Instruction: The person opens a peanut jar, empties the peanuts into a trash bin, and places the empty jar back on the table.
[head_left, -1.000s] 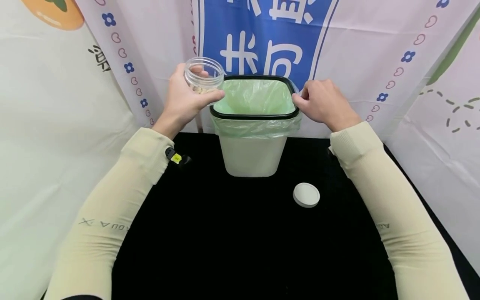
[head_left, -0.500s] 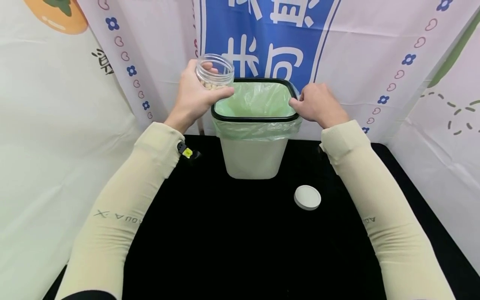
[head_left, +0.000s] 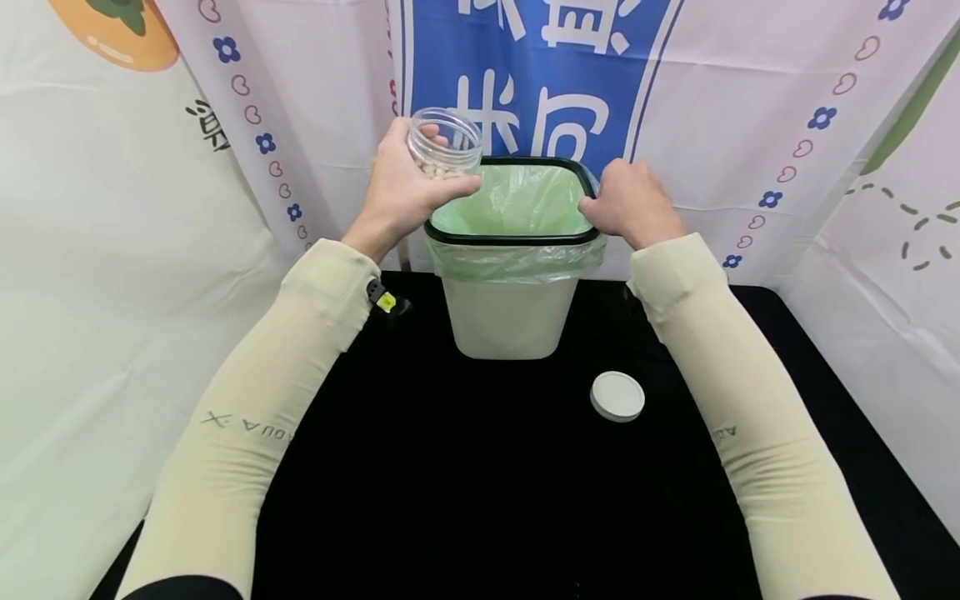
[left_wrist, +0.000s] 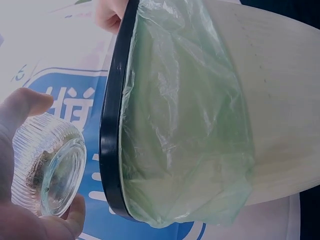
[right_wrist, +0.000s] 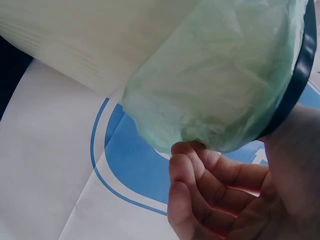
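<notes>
My left hand (head_left: pixel 408 179) grips a clear open-mouthed jar (head_left: pixel 446 143) beside the left part of the trash can's black rim, its mouth tilted toward the camera. Small pale pieces (head_left: pixel 442 172) lie low inside it. In the left wrist view the jar's ribbed wall and round base (left_wrist: pixel 64 176) show between thumb and fingers. The trash can (head_left: pixel 516 321) stands upright, lined with a thin green bag (head_left: pixel 517 200) folded over the rim. My right hand (head_left: pixel 633 200) holds the can's right rim, thumb over the top; its curled fingers (right_wrist: pixel 181 170) touch the overhanging bag in the right wrist view.
A round white lid (head_left: pixel 617 396) lies on the black tabletop (head_left: pixel 465 475), in front of the can and to its right. Behind the can hangs a pale printed cloth with a blue panel (head_left: pixel 517 83). More printed cloth closes off both sides.
My left hand has brought the jar to the right, up to the can's rim. My right hand stays at the right rim, its forearm shifted inward. The lid has stayed put.
</notes>
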